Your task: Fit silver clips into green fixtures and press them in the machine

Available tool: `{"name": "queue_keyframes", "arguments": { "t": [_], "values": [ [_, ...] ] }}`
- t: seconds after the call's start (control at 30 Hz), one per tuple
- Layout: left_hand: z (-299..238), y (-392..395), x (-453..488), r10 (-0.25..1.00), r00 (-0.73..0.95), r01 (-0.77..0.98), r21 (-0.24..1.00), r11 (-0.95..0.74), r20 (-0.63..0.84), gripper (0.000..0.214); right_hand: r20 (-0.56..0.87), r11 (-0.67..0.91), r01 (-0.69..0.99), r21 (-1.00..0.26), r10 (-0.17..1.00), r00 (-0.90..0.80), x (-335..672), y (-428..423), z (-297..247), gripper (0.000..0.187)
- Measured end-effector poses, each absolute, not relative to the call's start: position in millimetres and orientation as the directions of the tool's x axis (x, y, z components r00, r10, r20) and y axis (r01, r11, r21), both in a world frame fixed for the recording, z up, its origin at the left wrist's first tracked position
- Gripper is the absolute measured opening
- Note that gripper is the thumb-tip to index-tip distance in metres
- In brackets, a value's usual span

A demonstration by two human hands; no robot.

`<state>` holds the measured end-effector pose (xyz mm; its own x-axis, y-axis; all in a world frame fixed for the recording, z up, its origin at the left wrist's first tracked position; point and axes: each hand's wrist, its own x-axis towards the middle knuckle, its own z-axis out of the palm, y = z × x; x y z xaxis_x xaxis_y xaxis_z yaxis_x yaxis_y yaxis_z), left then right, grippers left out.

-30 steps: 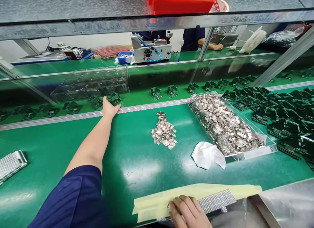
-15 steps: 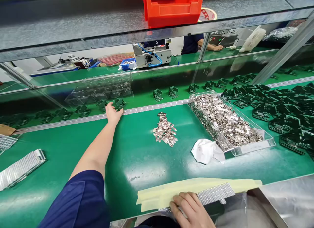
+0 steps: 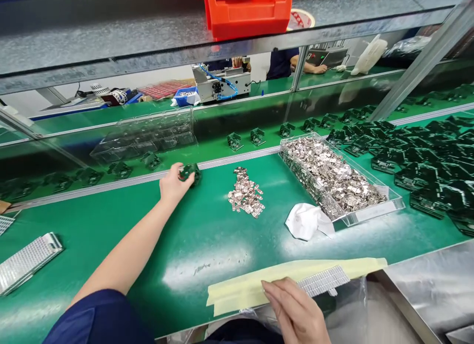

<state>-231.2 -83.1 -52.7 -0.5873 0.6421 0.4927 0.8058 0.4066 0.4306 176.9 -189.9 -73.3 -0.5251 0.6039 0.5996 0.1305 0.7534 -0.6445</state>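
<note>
Along the near side of a long aluminium rail (image 3: 225, 163), a small dark green moulded part (image 3: 189, 174) gripped in the left hand (image 3: 173, 185): fingers closed round it, much of it hidden by the grip, and whether it still touches the green bench mat (image 3: 207, 247) impossible to tell. Left arm at full stretch from a navy blue sleeve (image 3: 98, 318), a reach seemingly forced by the depth of the bench. Beyond the rail, more dark green moulded parts (image 3: 418, 176) in loose rows and crowded groups, probably spread out for separate picking. Right of the hand, a narrow heap of small pinkish-silver metal pieces (image 3: 245, 193) straight on the mat; farther right, a shallow clear acrylic tray (image 3: 365, 215) filled with similar pieces, its walls apparently there to keep so many loose bits from spreading. Just beside the tray's near corner, a crumpled white cloth (image 3: 305, 221). At the bottom edge, the right hand (image 3: 292, 309) open and unclenched, fingers extended flat on a strip of pale yellow tape (image 3: 237, 290), probably to keep it from lifting, next to a silvery perforated strip (image 3: 324, 279) running out from under the tape. Far left on the mat, a second silvery perforated strip (image 3: 27, 262). Overhead, on a grey metal shelf (image 3: 111, 42), a bright red plastic bin (image 3: 246, 13), raised clear of the work surface.
</note>
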Motion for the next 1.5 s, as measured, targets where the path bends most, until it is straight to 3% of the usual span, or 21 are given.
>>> {"name": "queue_keyframes", "arguments": {
  "t": [0.13,0.27,0.4,0.5,0.6,0.67,0.77,0.9,1.0,1.17,1.5],
  "values": [
    [-69,-140,-181,0.721,-0.452,0.887,0.345,0.305,0.525,0.048,0.522,0.675,0.149,-0.723,0.674,-0.522,171,-190,-68,0.037],
    [-69,-178,-164,0.830,-0.411,0.867,0.442,0.229,0.376,0.083,0.497,0.629,0.155,-0.762,0.721,-0.482,173,-190,-64,0.026],
    [-65,-189,-174,0.960,-0.195,0.866,0.495,0.072,0.202,0.112,0.333,0.449,0.186,-0.874,0.833,-0.442,179,-192,-59,0.009],
    [-65,-183,-178,0.985,-0.156,0.853,0.512,0.099,0.069,0.092,0.217,0.334,0.188,-0.924,0.860,-0.463,180,-193,-53,0.012],
    [-66,-178,-165,0.975,-0.171,0.783,0.621,0.046,0.143,0.065,0.183,0.286,0.153,-0.946,0.860,-0.476,179,-191,-49,0.014],
    [-64,-178,-143,0.962,-0.187,0.627,0.778,-0.038,0.197,0.058,0.185,0.258,0.113,-0.959,0.879,-0.440,181,-190,-48,0.013],
    [-54,-182,-93,0.969,-0.193,0.279,0.955,-0.098,0.156,0.059,0.175,0.215,0.097,-0.972,0.934,-0.310,186,-189,-44,0.011],
    [-32,-184,-15,0.998,0.020,-0.039,0.997,-0.059,0.060,0.050,0.190,0.213,0.169,-0.962,0.971,-0.142,198,-190,-31,0.012],
    [-23,-185,26,0.983,0.179,-0.164,0.987,0.002,0.028,0.045,0.204,0.214,0.218,-0.952,0.977,-0.069,208,-193,-26,0.011],
    [-29,-186,51,0.962,0.272,-0.177,0.984,0.022,0.028,0.044,0.234,0.222,0.272,-0.936,0.972,0.013,216,-200,-34,0.009],
    [-48,-195,47,0.968,0.245,-0.022,0.998,-0.050,0.054,0.028,0.225,0.210,0.290,-0.934,0.974,0.021,211,-202,-39,0.015]
  ]
}}
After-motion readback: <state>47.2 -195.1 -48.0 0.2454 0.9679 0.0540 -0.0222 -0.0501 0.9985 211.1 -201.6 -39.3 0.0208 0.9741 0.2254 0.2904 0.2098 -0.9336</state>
